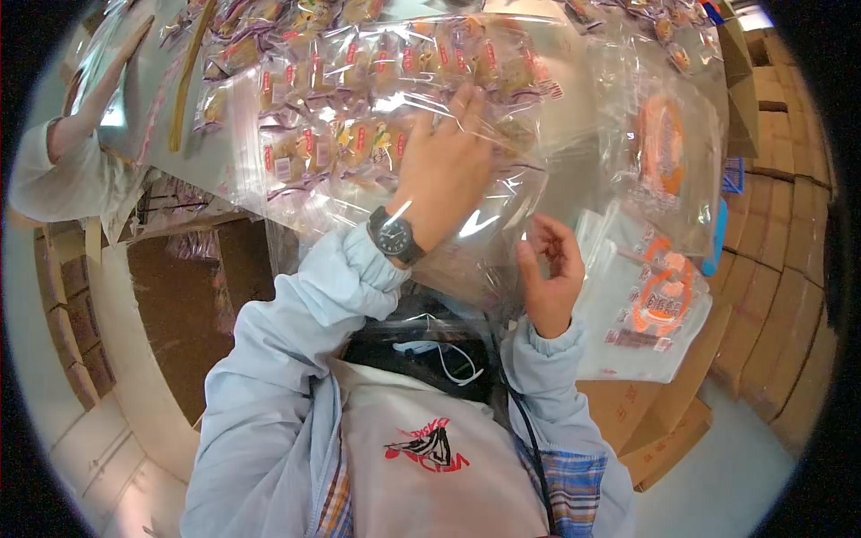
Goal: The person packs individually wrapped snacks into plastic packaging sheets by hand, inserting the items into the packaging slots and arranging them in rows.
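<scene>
A large clear plastic bag (475, 224) lies across the table in front of me, with rows of small wrapped snack packets (359, 67) in purple-edged, red-labelled film inside it. My left hand (448, 170), with a black watch (395, 235) on its wrist, rests on top of the bag. Its fingers are stretched out over the packets. Beside the bag's right edge is my right hand (552, 273), fingers curved and thumb apart from them. Nothing plainly shows between its fingertips.
Flat clear bags with orange print (662, 143) lie at the right, above a stack of white printed bags (659, 300). Cardboard boxes (771, 269) are piled beyond. More packets (314, 13) lie at the far side. Another person's arm (94, 112) reaches in at left.
</scene>
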{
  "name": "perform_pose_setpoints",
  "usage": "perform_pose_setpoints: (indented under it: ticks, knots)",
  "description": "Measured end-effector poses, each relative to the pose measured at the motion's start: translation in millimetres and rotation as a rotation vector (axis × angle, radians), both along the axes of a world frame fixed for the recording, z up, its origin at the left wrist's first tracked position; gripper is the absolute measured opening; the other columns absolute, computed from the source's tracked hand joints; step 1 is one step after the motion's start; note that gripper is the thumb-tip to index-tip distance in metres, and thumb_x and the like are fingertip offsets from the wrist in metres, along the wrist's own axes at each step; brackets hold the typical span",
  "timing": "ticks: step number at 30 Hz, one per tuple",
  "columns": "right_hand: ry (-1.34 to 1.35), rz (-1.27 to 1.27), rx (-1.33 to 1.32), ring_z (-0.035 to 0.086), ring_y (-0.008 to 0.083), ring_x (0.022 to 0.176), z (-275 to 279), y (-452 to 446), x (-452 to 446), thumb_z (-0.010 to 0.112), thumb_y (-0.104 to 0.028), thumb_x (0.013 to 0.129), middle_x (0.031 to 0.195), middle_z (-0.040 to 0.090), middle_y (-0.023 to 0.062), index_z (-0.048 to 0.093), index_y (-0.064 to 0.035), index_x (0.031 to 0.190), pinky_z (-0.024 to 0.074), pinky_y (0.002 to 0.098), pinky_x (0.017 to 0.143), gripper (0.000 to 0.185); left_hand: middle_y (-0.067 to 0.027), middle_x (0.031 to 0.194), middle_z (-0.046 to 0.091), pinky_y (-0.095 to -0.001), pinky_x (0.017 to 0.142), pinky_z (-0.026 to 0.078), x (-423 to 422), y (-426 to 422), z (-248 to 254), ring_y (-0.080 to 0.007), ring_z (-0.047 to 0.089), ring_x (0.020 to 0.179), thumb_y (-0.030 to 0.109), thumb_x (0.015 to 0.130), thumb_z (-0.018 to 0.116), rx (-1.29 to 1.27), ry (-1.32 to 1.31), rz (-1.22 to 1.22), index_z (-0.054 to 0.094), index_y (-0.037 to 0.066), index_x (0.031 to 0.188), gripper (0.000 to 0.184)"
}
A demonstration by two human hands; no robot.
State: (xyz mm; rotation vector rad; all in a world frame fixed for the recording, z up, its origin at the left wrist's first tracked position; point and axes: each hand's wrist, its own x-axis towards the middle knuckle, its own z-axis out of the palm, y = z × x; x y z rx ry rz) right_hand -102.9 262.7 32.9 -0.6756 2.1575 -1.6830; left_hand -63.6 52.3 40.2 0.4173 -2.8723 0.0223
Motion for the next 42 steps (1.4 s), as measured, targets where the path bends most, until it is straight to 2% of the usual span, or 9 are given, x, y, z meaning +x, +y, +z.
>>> perform_pose_setpoints:
  ticks: [3,9,12,16,22,28,34,38,42]
  knots:
    - [0.035,-0.048,-0.011,0.062,0.0138,0.08,-4.9,-4.3,2.6,0.086,-0.008,0.08,0.097,0.068,0.0069,0.065,-0.0003,0.128,0.0512,0.028,0.074,0.053,-0.0161,0.152,0.053,-0.0564,0.124,0.026,3.9,11.0,-4.9,-0.0321,0.041,0.149,0.03,0.085,0.073,0.085,0.045,0.043,0.058,-0.001,0.14,0.065]
    - [0.499,0.123,0.147,0.063,0.0187,0.083,24.5,26.7,35.1,0.086,-0.008,0.076,0.095,0.066,0.0102,0.067,-0.0035,0.128,0.051,0.0315,0.078,0.055,-0.0112,0.146,0.058,-0.0536,0.117,0.037,15.8,13.3,20.2,-0.0341,0.051,0.137,0.022,0.083,0.076,0.029,0.073,0.07,0.065,0.007,0.132,0.053]
    - [0.182,0.53,-0.037,0.064,0.0219,0.099,60.6,18.8,77.9,0.075,-0.003,0.083,0.11,0.067,0.0147,0.068,-0.0019,0.129,0.0507,0.0355,0.09,0.046,-0.0088,0.134,0.065,-0.0499,0.104,0.047,35.9,33.8,9.5,-0.032,0.059,0.125,0.014,0.08,0.078,0.345,0.435,-0.092,0.07,0.01,0.121,0.042]
    - [-0.449,0.119,-0.208,0.057,0.029,0.128,1.7,-1.0,114.9,0.058,0.001,0.097,0.148,0.051,0.0178,0.051,0.0019,0.146,0.046,0.0405,0.107,0.05,-0.007,0.119,0.07,-0.0471,0.093,0.051,67.7,32.5,-23.4,-0.0321,0.064,0.115,0.008,0.076,0.079,0.382,0.62,-0.138,0.075,0.01,0.108,0.032]
    - [-0.63,-0.111,-0.37,0.052,0.0309,0.138,-13.1,-48.4,96.7,0.055,-0.007,0.106,0.169,0.026,0.0159,0.024,-0.0025,0.163,0.0472,0.0394,0.107,0.065,-0.0061,0.137,0.062,-0.0574,0.12,0.027,71.6,18.7,-20.5,-0.0319,0.051,0.137,0.023,0.08,0.081,0.242,0.362,0.077,0.063,0.021,0.142,0.065]
    - [-0.884,-0.243,-0.645,0.063,0.0185,0.103,-26.9,-100.3,31.7,0.058,-0.014,0.106,0.135,0.059,0.009,0.052,-0.0049,0.138,0.0544,0.03,0.077,0.033,-0.0064,0.131,0.061,-0.063,0.117,0.026,57.1,9.7,-21.3,-0.0283,0.053,0.131,0.025,0.076,0.081,0.149,0.379,0.177,0.063,0.026,0.142,0.068]
    - [-0.719,-0.357,-0.494,0.054,0.0078,0.067,-2.8,-141.0,2.8,0.07,-0.018,0.099,0.086,0.062,0.0029,0.054,-0.0098,0.123,0.0332,0.0231,0.044,0.03,-0.0019,0.142,0.052,-0.0624,0.119,0.022,73.3,2.2,-10.8,-0.0241,0.048,0.136,0.02,0.074,0.079,0.291,0.253,0.08,0.056,0.025,0.146,0.076]
    - [-0.007,-0.623,-0.339,0.054,0.0075,0.064,-47.0,-145.4,1.3,0.071,-0.012,0.098,0.079,0.064,0.0029,0.052,-0.0034,0.125,0.0396,0.0246,0.054,0.034,-0.0033,0.137,0.059,-0.0596,0.12,0.022,71.0,-4.5,-16.7,-0.0245,0.055,0.126,0.018,0.077,0.078,0.242,0.362,0.09,0.062,0.02,0.141,0.066]
    - [0.063,-0.477,-0.158,0.059,0.0101,0.075,-49.8,-121.4,5.8,0.074,-0.011,0.097,0.093,0.067,0.0098,0.049,-0.0015,0.128,0.045,0.0249,0.061,0.041,-0.0029,0.132,0.062,-0.0591,0.116,0.029,62.6,-5.9,-7.9,-0.0258,0.059,0.117,0.016,0.08,0.075,0.292,0.446,0.16,0.066,0.018,0.136,0.056]
